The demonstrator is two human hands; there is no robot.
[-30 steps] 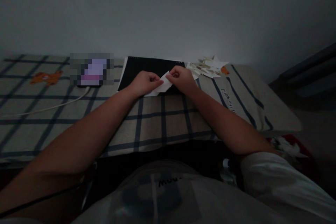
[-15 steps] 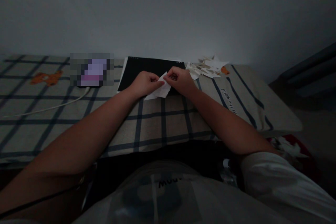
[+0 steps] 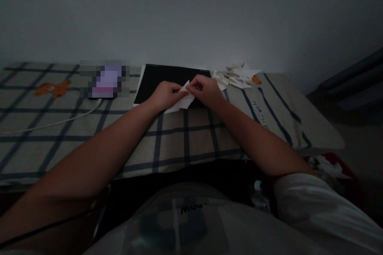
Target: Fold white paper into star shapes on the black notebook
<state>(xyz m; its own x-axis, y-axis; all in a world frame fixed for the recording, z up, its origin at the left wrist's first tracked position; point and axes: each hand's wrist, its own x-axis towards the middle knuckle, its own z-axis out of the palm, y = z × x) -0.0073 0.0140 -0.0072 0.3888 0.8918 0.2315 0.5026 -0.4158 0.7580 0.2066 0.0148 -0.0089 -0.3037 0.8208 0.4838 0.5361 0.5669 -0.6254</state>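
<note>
A small white piece of paper (image 3: 184,102) is pinched between my two hands, its lower left corner pointing toward me. My left hand (image 3: 166,95) grips it from the left, thumb on top. With thumb and fingertips my right hand (image 3: 206,90) pinches its upper right edge. Beneath and behind both hands lies a black-covered notebook or folder (image 3: 167,75) with white sheets showing at its left edge. Right of my right hand, a pile of torn or cut white paper pieces (image 3: 236,77) rests on the checked tablecloth (image 3: 173,135).
A phone (image 3: 106,81) with a lit, blurred screen stands at the left, a white cable (image 3: 74,118) running from it. Below the table's right end, a red bin (image 3: 353,183) holds paper scraps. A clear bottle (image 3: 259,197) is under the table edge. A wall rises behind.
Both hands stay in nearly the same place. The fingers and the paper between them have shifted only slightly.
</note>
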